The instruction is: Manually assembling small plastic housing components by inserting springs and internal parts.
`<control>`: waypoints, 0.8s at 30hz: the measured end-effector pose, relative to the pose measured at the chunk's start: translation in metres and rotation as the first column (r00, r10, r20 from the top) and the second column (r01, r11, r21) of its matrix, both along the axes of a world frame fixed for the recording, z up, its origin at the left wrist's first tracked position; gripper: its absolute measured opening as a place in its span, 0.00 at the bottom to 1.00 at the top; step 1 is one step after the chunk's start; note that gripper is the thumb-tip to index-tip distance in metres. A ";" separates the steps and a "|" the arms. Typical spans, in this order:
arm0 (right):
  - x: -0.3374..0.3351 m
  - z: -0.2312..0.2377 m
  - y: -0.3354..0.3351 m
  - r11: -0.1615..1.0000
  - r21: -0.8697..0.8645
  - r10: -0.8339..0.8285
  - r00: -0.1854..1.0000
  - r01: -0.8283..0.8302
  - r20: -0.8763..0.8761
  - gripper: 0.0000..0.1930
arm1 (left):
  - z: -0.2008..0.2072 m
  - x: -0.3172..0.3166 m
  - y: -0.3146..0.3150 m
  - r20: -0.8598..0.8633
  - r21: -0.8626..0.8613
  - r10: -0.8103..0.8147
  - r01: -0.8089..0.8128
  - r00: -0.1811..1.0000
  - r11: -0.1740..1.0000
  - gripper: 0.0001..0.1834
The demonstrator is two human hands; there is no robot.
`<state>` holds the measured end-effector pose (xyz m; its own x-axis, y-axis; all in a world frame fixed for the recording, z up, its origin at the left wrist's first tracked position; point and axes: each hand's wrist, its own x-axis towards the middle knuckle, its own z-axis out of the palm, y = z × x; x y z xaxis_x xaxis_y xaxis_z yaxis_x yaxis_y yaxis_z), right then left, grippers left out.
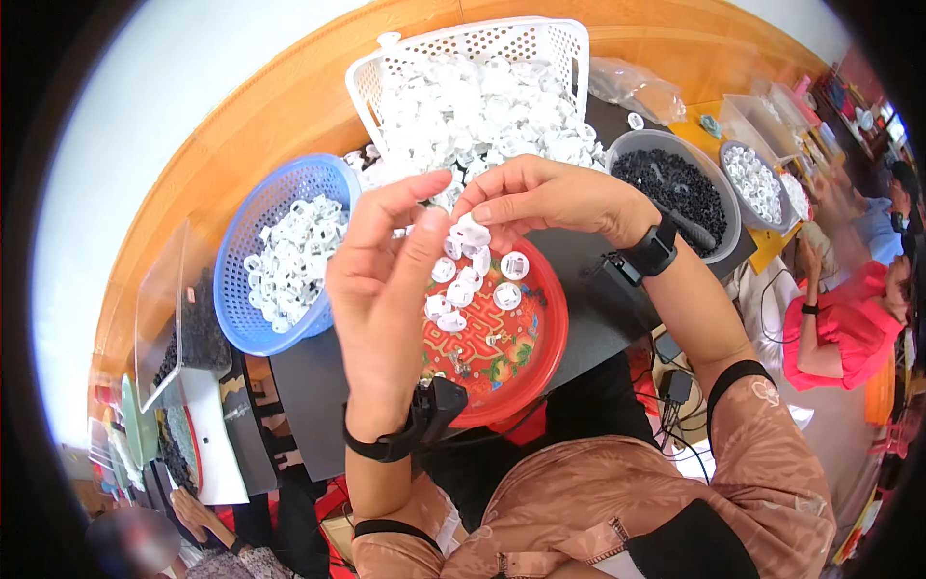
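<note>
My right hand [569, 203] pinches a small white round plastic part [470, 232] between thumb and fingers, above a red patterned tray [555, 357]. Close beside that part is my left hand [381, 261], its thumb and forefinger apart, with nothing visible between them; its other fingers are partly hidden. Several loose white plastic parts [507, 295] lie in the tray below, along with a few tiny metal-looking pieces [461, 365].
A white basket [581, 58] heaped with white parts stands at the back. On the left is a blue basket [231, 289] of similar parts; on the right, a grey bowl [730, 217] of small black pieces. Other people sit at the far right and lower left.
</note>
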<state>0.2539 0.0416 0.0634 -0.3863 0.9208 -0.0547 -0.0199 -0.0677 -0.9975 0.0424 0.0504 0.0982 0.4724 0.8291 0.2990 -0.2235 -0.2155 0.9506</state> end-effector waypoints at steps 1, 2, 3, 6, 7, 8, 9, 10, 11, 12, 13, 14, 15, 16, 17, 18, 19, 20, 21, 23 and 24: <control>-0.005 0.000 -0.002 0.999 -0.032 0.020 0.996 -0.023 -0.090 0.14 | -0.011 -0.002 0.000 -0.027 0.137 0.055 -0.051 0.998 0.989 0.11; -0.009 -0.006 -0.006 0.996 -0.076 0.029 0.981 -0.045 -0.191 0.15 | -0.024 -0.003 -0.002 -0.060 0.260 0.108 -0.089 0.992 0.961 0.10; -0.014 -0.010 -0.006 0.994 -0.060 0.072 0.970 -0.088 -0.232 0.16 | -0.033 -0.007 -0.004 -0.076 0.240 0.112 -0.091 0.991 0.967 0.10; -0.040 -0.012 -0.010 0.985 -0.074 0.129 0.956 -0.153 -0.262 0.17 | -0.054 -0.026 -0.011 -0.112 0.248 0.152 -0.121 0.982 0.961 0.10; -0.052 -0.011 -0.012 0.984 -0.090 0.127 0.957 -0.155 -0.261 0.17 | -0.064 -0.035 -0.015 -0.074 0.173 0.170 -0.155 0.983 0.973 0.10; -0.061 -0.014 -0.011 0.982 -0.101 0.127 0.955 -0.159 -0.267 0.17 | -0.067 -0.041 -0.020 -0.034 0.098 0.189 -0.185 0.981 0.978 0.10; -0.069 -0.018 -0.009 0.976 -0.098 0.154 0.939 -0.192 -0.307 0.17 | -0.067 -0.047 -0.026 0.004 -0.011 0.211 -0.211 0.978 0.977 0.12; -0.076 -0.022 -0.010 0.970 -0.094 0.178 0.921 -0.223 -0.346 0.18 | -0.067 -0.051 -0.030 -0.002 -0.022 0.211 -0.211 0.977 0.977 0.12; -0.083 -0.012 -0.014 0.970 -0.134 0.146 0.924 -0.205 -0.354 0.16 | -0.068 -0.056 -0.033 0.027 -0.057 0.264 -0.262 0.964 0.963 0.12; -0.088 -0.015 -0.013 0.967 -0.146 0.145 0.922 -0.209 -0.359 0.16 | -0.070 -0.062 -0.036 0.055 -0.093 0.315 -0.309 0.948 0.946 0.12; -0.093 -0.018 -0.013 0.964 -0.158 0.147 0.922 -0.215 -0.360 0.16 | -0.074 -0.068 -0.039 0.018 -0.079 0.339 -0.337 0.941 0.938 0.12; -0.097 -0.020 -0.012 0.960 -0.167 0.153 0.921 -0.224 -0.358 0.16 | -0.076 -0.072 -0.043 0.014 -0.087 0.344 -0.342 0.939 0.936 0.12; -0.098 -0.017 -0.015 0.957 -0.194 0.149 0.939 -0.216 -0.311 0.16 | -0.079 -0.075 -0.045 0.028 -0.096 0.364 -0.360 0.931 0.928 0.12; -0.098 -0.020 -0.015 0.955 -0.201 0.149 0.939 -0.218 -0.311 0.16 | -0.082 -0.078 -0.048 0.043 -0.105 0.382 -0.376 0.923 0.921 0.12; -0.097 -0.024 -0.015 0.984 -0.100 0.137 0.987 -0.145 -0.080 0.15 | -0.086 -0.081 -0.050 0.041 -0.110 0.385 -0.379 0.922 0.919 0.12; -0.096 -0.028 -0.016 0.995 0.020 0.092 0.984 -0.096 0.152 0.14 | -0.092 -0.085 -0.051 0.035 -0.162 0.421 -0.410 0.906 0.897 0.12; -0.096 -0.036 -0.021 0.910 0.409 -0.117 0.907 -0.065 0.405 0.09 | -0.096 -0.089 -0.053 0.028 -0.212 0.455 -0.440 0.890 0.873 0.12; -0.094 -0.045 -0.023 0.913 0.404 -0.123 0.904 -0.059 0.409 0.09 | -0.099 -0.091 -0.055 0.028 -0.219 0.448 -0.432 0.894 0.875 0.12; -0.092 -0.053 -0.024 0.929 0.350 -0.104 0.820 -0.123 0.563 0.08 | -0.101 -0.094 -0.057 0.037 -0.293 0.400 -0.372 0.916 0.881 0.13; -0.092 -0.052 -0.029 0.898 0.363 -0.135 0.630 -0.249 0.765 0.07 | -0.108 -0.098 -0.060 0.047 -0.368 0.352 -0.311 0.935 0.876 0.14; -0.094 -0.050 -0.031 0.899 0.360 -0.131 0.631 -0.249 0.765 0.07 | -0.113 -0.101 -0.062 0.068 -0.384 0.347 -0.297 0.935 0.874 0.13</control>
